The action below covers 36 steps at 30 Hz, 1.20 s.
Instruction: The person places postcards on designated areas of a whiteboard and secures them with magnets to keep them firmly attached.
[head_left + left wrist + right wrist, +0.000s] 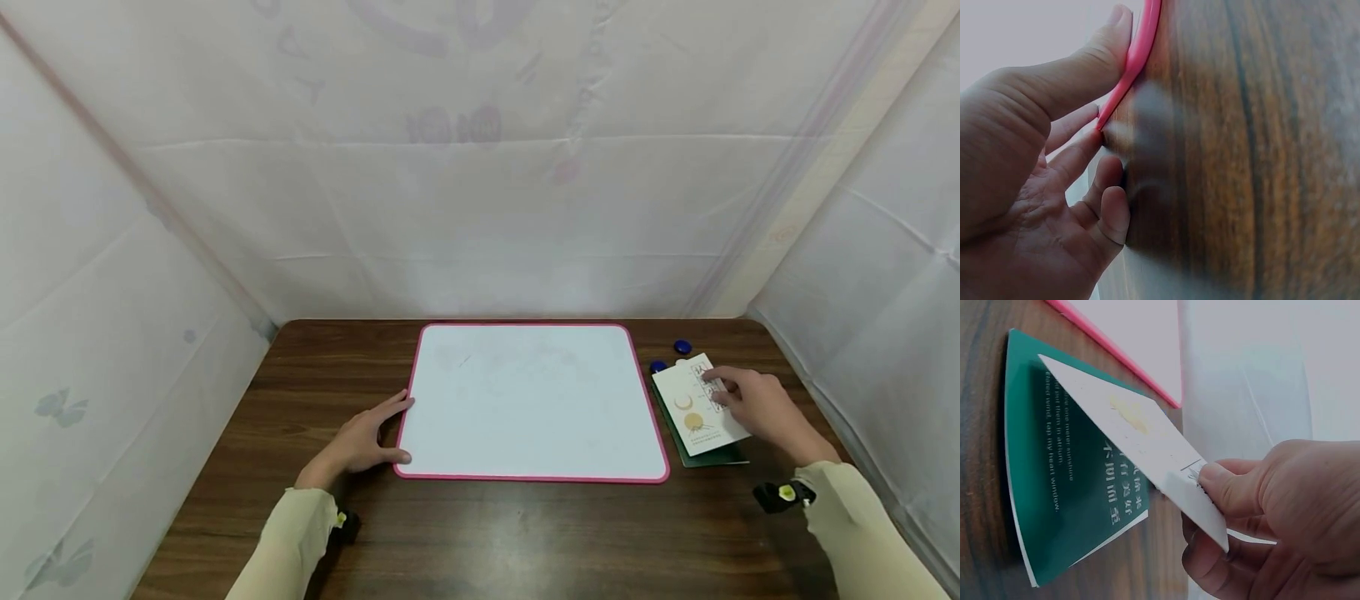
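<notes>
A white card (688, 410) with gold moon and sun prints and dark characters is pinched between thumb and fingers of my right hand (767, 410). In the right wrist view the card (1129, 425) tilts up over a green booklet (1054, 481) with white lettering, which lies on the table. At the table's middle lies a whiteboard (525, 400) with a pink rim. My left hand (356, 442) rests at its left edge, thumb and a finger extended onto the rim. The left wrist view shows the left thumb against the pink rim (1141, 47).
Two round blue pieces (682, 347) sit behind the card, with a small white piece (681, 362) partly hidden near them. The brown wooden table (510, 542) meets pale fabric walls (480, 233) at the back and both sides.
</notes>
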Tool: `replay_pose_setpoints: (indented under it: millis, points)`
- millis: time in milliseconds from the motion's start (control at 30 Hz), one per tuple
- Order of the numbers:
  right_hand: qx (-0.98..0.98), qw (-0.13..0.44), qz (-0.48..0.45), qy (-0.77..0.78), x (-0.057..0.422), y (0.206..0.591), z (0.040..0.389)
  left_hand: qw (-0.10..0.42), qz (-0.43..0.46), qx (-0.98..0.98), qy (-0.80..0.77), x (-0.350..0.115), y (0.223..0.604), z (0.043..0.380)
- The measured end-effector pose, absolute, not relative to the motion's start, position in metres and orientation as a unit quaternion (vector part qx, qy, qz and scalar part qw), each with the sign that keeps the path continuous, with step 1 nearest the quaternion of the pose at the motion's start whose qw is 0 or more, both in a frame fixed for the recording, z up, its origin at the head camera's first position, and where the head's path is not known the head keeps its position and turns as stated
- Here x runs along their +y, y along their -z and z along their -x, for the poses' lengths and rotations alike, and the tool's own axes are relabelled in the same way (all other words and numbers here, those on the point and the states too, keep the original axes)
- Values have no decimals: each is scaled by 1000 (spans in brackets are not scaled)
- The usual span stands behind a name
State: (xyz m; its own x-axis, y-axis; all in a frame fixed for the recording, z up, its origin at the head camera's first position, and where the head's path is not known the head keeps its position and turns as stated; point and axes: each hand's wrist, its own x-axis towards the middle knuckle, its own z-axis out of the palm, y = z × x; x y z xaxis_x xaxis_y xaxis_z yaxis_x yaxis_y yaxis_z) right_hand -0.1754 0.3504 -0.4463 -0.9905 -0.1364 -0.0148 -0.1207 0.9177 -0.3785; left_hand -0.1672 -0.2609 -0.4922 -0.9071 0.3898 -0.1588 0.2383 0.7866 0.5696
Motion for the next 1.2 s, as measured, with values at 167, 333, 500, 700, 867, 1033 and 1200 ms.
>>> replay_pose_setpoints:
  millis: [167, 333, 500, 700, 867, 1033, 1200]
  points:
    - [978, 5, 69, 195, 351, 444, 177, 136, -169, 934, -283, -261, 491, 167]
    - [978, 2, 64, 199, 349, 444, 178, 134, -170, 933, -287, -262, 491, 166]
    - [977, 3, 59, 204, 347, 442, 178, 132, -173, 933, -287, -261, 491, 166]
    - [977, 6, 55, 206, 343, 442, 180, 130, -177, 932, -288, -262, 491, 166]
    - [976, -3, 60, 207, 337, 442, 183, 126, -178, 932, -289, -261, 491, 166]
    - [976, -7, 63, 209, 329, 442, 186, 127, -178, 932, -288, -260, 490, 166]
    - [974, -4, 62, 216, 323, 442, 190, 130, -176, 932, -291, -259, 489, 166]
